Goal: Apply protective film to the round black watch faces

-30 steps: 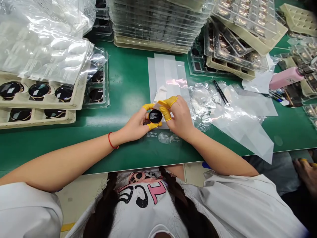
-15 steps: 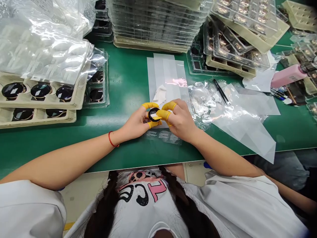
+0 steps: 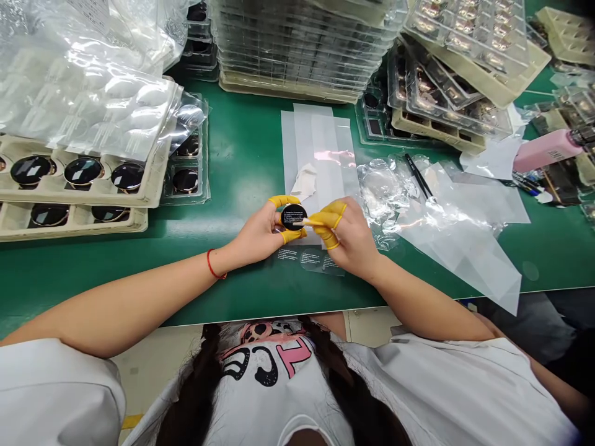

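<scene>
My left hand (image 3: 257,230) grips a round black disc (image 3: 294,217) by its edge, its yellow finger cots on the rim. White printed text covers the disc's face, likely on a film. My right hand (image 3: 351,231), also wearing yellow cots, pinches a thin pale tab (image 3: 315,222) that runs from the disc. Beneath my hands lie translucent sheets (image 3: 320,152) with a crumpled white scrap (image 3: 304,183) on them. A clear printed film (image 3: 310,260) lies just below my hands.
Cream trays of round black discs (image 3: 79,186) and plastic bags (image 3: 88,93) fill the left. Stacked clear trays (image 3: 302,49) stand at the back. Tweezers (image 3: 418,176) lie on loose plastic (image 3: 446,223) at right, near a pink bottle (image 3: 543,152). Another person's arm (image 3: 558,387) shows at lower right.
My right hand has moved rightward from the disc, with the pale tab now drawn out between them. My left hand still holds the disc. The view has shifted slightly.
</scene>
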Tool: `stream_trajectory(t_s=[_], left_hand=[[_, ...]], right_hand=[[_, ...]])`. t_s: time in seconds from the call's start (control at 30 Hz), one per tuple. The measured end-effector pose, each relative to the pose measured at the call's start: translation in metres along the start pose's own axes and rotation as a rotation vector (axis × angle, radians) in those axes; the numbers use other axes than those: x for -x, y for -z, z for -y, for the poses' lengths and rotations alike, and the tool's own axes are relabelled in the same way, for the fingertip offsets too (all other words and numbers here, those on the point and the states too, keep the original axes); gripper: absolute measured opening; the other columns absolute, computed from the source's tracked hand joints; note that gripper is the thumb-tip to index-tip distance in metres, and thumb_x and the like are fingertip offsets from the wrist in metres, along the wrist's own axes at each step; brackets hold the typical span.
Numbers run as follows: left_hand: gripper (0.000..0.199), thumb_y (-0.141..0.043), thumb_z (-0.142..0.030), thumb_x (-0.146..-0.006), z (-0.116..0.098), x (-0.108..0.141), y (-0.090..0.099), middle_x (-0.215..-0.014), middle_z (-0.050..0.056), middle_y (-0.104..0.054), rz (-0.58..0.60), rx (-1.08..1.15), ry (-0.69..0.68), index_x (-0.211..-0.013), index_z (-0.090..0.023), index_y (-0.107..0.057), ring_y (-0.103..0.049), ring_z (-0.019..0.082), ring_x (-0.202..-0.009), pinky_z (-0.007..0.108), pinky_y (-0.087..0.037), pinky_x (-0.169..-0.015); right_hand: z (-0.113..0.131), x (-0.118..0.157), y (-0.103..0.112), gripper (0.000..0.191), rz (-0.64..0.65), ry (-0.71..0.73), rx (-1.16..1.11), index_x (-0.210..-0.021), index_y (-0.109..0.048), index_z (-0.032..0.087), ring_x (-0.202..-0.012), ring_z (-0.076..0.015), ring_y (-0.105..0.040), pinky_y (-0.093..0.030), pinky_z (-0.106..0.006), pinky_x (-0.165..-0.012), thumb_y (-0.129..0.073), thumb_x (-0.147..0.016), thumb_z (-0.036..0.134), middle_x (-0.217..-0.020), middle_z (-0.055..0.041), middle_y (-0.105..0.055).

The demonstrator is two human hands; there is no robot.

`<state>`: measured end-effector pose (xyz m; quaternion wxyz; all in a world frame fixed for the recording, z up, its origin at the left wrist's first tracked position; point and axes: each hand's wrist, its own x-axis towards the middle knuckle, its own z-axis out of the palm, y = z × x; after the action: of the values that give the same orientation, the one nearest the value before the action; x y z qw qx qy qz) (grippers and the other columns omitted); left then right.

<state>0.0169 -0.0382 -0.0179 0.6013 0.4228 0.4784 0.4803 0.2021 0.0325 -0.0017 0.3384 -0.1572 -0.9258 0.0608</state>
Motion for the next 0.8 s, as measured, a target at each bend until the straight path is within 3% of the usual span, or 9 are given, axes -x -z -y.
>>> stream_trajectory(t_s=[0.13,0.4,0.6,0.8], left_hand=[[0.054,-0.074,-0.019,-0.074,-0.002,0.000,-0.003,-0.088,-0.002,-0.065,0.008,-0.025,0.002,-0.118,-0.018,-0.043,-0.065,0.009,-0.073,0.021,-0.052,-0.068],[0.055,-0.077,-0.017,-0.071,-0.002,0.000,-0.003,-0.081,-0.003,-0.063,-0.002,-0.090,-0.013,-0.117,-0.017,-0.046,-0.060,0.007,-0.063,0.017,-0.044,-0.054],[0.058,-0.078,-0.016,-0.069,0.000,-0.002,-0.001,-0.096,0.001,-0.065,0.002,0.002,-0.013,-0.117,-0.017,-0.046,-0.065,0.010,-0.079,0.021,-0.051,-0.069],[0.054,-0.074,-0.016,-0.072,-0.002,-0.002,-0.002,-0.088,0.000,-0.065,0.029,0.002,0.001,-0.117,-0.017,-0.044,-0.066,0.011,-0.076,0.024,-0.054,-0.071]], right_hand=[[-0.004,-0.008,-0.001,0.021,-0.013,-0.093,0.033,-0.108,-0.061,0.025,-0.090,-0.0212,-0.050,-0.042,-0.037,-0.076,-0.048,-0.092,0.018,-0.090,-0.0062,-0.060],[0.000,-0.004,-0.010,0.026,0.047,0.060,0.142,-0.099,-0.065,0.027,-0.102,-0.0211,-0.045,-0.038,-0.039,-0.084,-0.045,-0.091,0.012,-0.095,-0.0051,-0.058],[0.003,0.002,-0.001,0.026,0.013,0.142,0.183,-0.094,-0.064,0.027,-0.099,-0.0206,-0.046,-0.037,-0.039,-0.086,-0.047,-0.088,0.007,-0.093,-0.0041,-0.060],[-0.003,-0.004,0.009,0.020,0.048,-0.010,0.082,-0.100,-0.061,0.025,-0.095,-0.0198,-0.050,-0.040,-0.038,-0.083,-0.051,-0.088,0.012,-0.089,-0.0037,-0.061]])
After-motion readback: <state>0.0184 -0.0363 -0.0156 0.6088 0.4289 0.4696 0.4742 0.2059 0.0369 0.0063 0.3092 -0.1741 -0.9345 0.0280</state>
